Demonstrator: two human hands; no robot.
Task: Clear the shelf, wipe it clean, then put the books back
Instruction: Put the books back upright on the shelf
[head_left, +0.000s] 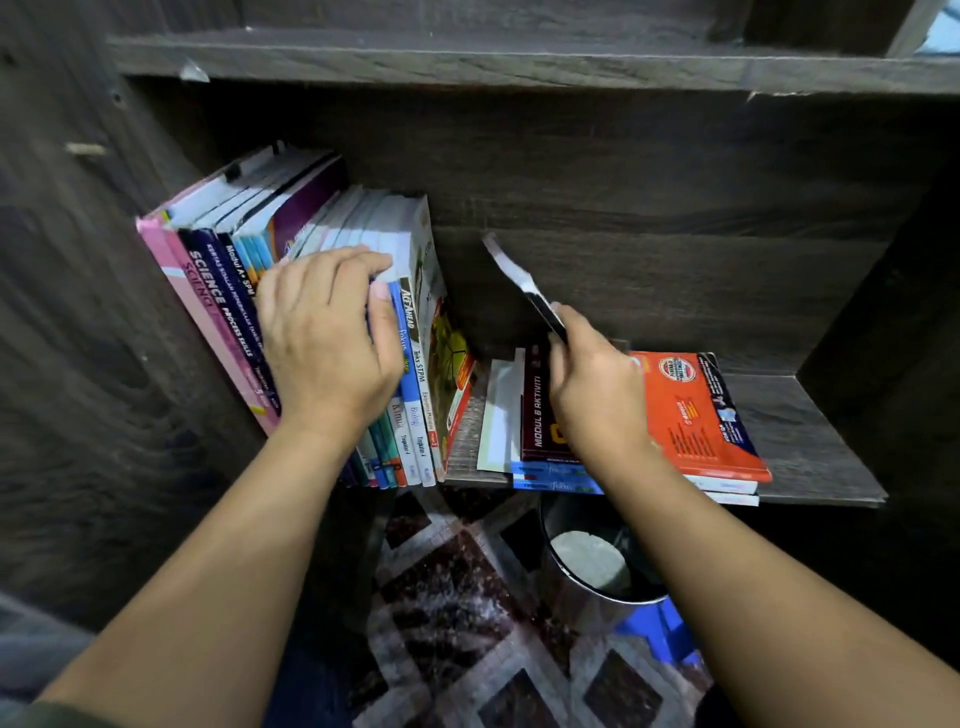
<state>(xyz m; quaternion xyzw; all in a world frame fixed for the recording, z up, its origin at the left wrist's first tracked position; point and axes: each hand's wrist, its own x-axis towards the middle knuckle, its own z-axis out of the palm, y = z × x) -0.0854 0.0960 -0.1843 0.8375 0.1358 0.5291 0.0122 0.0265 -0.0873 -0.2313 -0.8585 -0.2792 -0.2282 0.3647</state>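
A dark wood-grain bookcase fills the view, and its shelf (810, 431) runs left to right at chest height with another board close above it. At the left end a row of upright books (332, 223) stands spines outward, long axes vertical but all leaning left against the side wall, page edges pointing back into the case. The left hand (327, 338) grips this row, fingers curled over the top edges and thumb pressed on a blue spine. The right hand (597, 389) pinches the lower end of a thin book (519, 280), which is blurred; its long axis slants up and to the left, the top corner aimed at the back panel, in the open air between the row and a flat stack. That stack lies at mid-shelf with an orange book (696, 410) on top, long axis running front to back, overhanging the front edge, beside a maroon book (535, 410) and a white sheet (501, 415). A narrow strip of shelf separates the row from the stack, and the right end is bare board up to the side wall. Below, a metal pot (576, 597) sits on a blue stool (660, 629) over a patterned floor (467, 597).
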